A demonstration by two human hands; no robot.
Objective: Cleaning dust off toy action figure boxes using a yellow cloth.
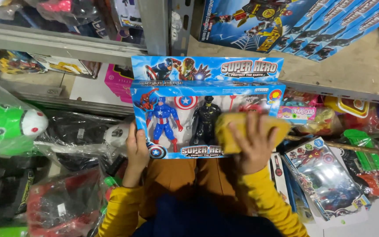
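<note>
At centre frame, wiping the clear front of a blue toy box [198, 109] with a yellow cloth [246, 129] pressed under the right hand [254, 145], fingers spread; left hand [136, 151] closed on the box's lower left edge. Inside: a blue figure and a black one, upright. Next, probably sweeping the cloth over the remaining window

Between the hands, the toy box [207, 83] is bright blue with lightning streaks, holding a blue-and-red figure [163, 123] and a black figure [206, 120]. The cloth [237, 129] under the right hand [255, 147] is mustard yellow. Left of the left hand [136, 151], a bagged toy [5, 125] is green and white.
</note>
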